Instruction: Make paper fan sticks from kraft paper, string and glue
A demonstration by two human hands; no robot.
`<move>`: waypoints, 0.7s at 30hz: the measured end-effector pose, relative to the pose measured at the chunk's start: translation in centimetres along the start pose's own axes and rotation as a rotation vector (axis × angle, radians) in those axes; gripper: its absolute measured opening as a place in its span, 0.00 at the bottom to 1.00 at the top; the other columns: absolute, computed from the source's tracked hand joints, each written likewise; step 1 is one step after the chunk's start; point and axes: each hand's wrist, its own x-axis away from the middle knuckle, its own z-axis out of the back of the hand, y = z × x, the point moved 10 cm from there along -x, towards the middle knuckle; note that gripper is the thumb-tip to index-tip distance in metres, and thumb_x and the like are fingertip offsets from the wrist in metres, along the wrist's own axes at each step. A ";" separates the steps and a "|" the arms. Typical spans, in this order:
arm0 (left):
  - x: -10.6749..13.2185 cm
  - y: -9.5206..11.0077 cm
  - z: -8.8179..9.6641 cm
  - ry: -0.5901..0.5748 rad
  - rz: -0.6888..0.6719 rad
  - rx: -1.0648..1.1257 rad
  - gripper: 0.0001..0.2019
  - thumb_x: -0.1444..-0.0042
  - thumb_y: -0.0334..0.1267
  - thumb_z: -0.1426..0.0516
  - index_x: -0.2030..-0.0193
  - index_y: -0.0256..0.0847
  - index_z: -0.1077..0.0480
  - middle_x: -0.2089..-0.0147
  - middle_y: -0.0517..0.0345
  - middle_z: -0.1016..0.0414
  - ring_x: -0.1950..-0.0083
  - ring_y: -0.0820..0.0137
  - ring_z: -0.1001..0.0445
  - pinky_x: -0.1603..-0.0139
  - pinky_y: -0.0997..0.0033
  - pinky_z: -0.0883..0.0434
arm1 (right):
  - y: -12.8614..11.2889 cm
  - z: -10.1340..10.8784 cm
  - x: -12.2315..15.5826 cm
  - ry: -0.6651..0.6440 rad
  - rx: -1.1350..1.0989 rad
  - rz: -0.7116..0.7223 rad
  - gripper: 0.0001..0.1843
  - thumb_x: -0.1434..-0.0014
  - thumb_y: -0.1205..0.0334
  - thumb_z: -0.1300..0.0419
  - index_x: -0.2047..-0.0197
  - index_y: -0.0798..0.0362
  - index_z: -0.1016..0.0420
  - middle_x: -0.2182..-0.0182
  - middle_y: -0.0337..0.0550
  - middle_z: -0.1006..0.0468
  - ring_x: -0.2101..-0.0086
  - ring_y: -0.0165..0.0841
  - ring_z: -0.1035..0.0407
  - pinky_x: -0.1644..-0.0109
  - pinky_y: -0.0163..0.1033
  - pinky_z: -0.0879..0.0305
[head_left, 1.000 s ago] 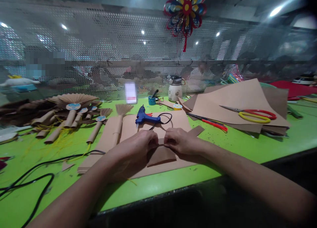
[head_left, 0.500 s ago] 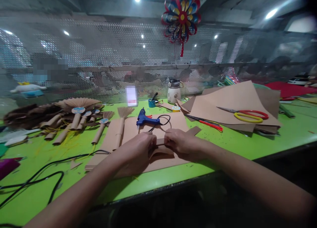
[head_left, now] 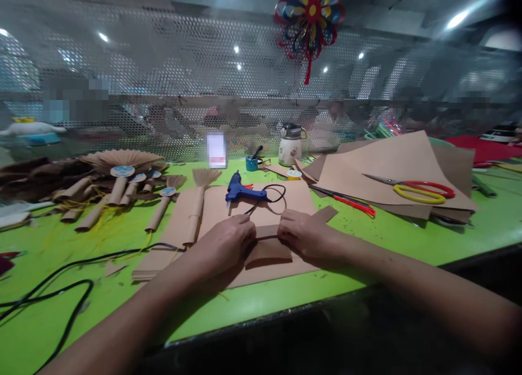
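Note:
A small piece of brown kraft paper point(head_left: 268, 249) lies on a larger tan sheet point(head_left: 285, 201) on the green table point(head_left: 367, 239). My left hand point(head_left: 225, 245) pinches its upper left edge with curled fingers. My right hand point(head_left: 305, 235) pinches its upper right edge the same way. The paper's far edge is folded over between my fingertips. A blue glue gun point(head_left: 241, 192) with a black cord rests just beyond my hands.
Rolled brown paper fans point(head_left: 118, 185) lie at the left. Black cables point(head_left: 61, 288) run across the near left. Red and yellow scissors point(head_left: 416, 189) sit on a stack of kraft sheets point(head_left: 391, 163) at the right. A white jar point(head_left: 290, 145) and mesh screen point(head_left: 163, 92) stand behind.
My hands stay on the brown paper piece, with the fold slightly shifted. The camera has tilted a little between frames.

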 end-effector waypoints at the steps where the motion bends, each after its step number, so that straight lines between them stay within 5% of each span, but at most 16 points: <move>1: 0.0 0.4 0.1 -0.019 -0.008 -0.007 0.09 0.40 0.32 0.50 0.70 0.40 0.33 0.68 0.56 0.34 0.68 0.70 0.35 0.67 0.70 0.38 | 0.0 -0.1 0.1 0.007 0.011 0.010 0.07 0.41 0.74 0.47 0.69 0.56 0.32 0.67 0.45 0.32 0.66 0.32 0.39 0.64 0.35 0.43; 14: 0.1 0.3 -0.2 -0.137 0.052 0.003 0.11 0.38 0.35 0.53 0.69 0.40 0.34 0.66 0.56 0.34 0.67 0.70 0.36 0.65 0.68 0.38 | -0.6 -0.2 0.4 0.009 0.087 0.078 0.04 0.43 0.73 0.46 0.67 0.56 0.34 0.67 0.47 0.31 0.65 0.34 0.40 0.64 0.39 0.42; 21: 0.1 0.4 -1.1 -0.045 0.001 -0.054 0.08 0.40 0.34 0.51 0.69 0.40 0.34 0.69 0.55 0.36 0.69 0.68 0.39 0.67 0.66 0.40 | -1.8 -0.6 0.6 -0.017 0.182 0.169 0.05 0.44 0.74 0.47 0.67 0.57 0.34 0.69 0.47 0.31 0.64 0.36 0.41 0.63 0.41 0.43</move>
